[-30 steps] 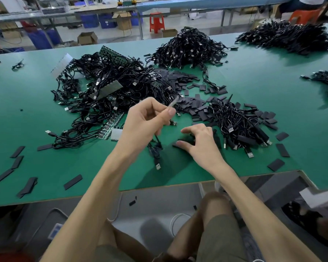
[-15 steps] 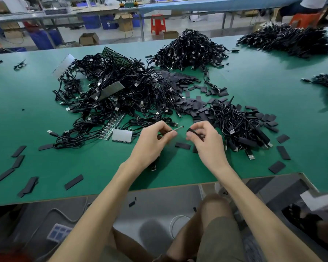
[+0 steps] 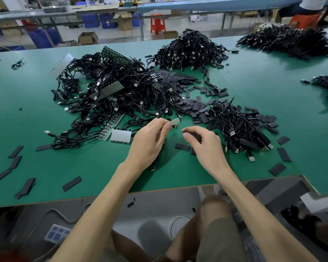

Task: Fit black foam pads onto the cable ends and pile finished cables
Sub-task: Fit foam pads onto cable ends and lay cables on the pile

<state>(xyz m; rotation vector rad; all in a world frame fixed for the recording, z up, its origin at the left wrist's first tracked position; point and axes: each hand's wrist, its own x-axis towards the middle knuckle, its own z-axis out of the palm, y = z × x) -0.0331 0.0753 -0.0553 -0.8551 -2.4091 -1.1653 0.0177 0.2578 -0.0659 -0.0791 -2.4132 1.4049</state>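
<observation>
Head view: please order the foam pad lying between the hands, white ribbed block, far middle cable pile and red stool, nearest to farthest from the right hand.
1. Foam pad, just left of the right hand.
2. White ribbed block, left, beyond the left hand.
3. Cable pile, far middle of the table.
4. Red stool, on the floor behind the table.

Bare forearms (image 3: 95, 214) — olive-khaki shorts (image 3: 220, 241)
</observation>
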